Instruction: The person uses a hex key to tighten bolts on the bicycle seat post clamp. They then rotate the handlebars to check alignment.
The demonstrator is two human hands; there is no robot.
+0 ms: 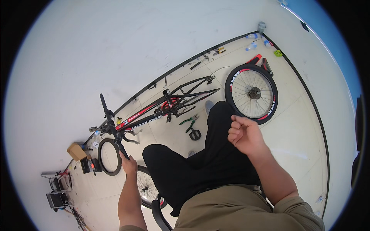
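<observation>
My left hand (130, 165) is wrapped round the end of the handlebar (122, 149) of a black and red bicycle frame (150, 109). The frame has no wheels on it and lies along the wall on my left. Raised over my right knee is my right hand (244, 134), its fingers curled in with thumb and forefinger together. Whether anything small is in that pinch cannot be made out. Just beyond it a rear wheel (251, 93) with tyre and sprockets lies on the floor. Green-handled pliers (189, 121) and a black pedal (195, 134) lie between the frame and my legs.
A loose tyre (110, 157) and a second wheel (145, 188), partly behind my leg, lie at the left. Past them are a cardboard box (76, 151) and a folding chair (58, 200). Along the wall lie a hammer (195, 65), yellow-handled pliers (219, 51) and plastic bottles (251, 46).
</observation>
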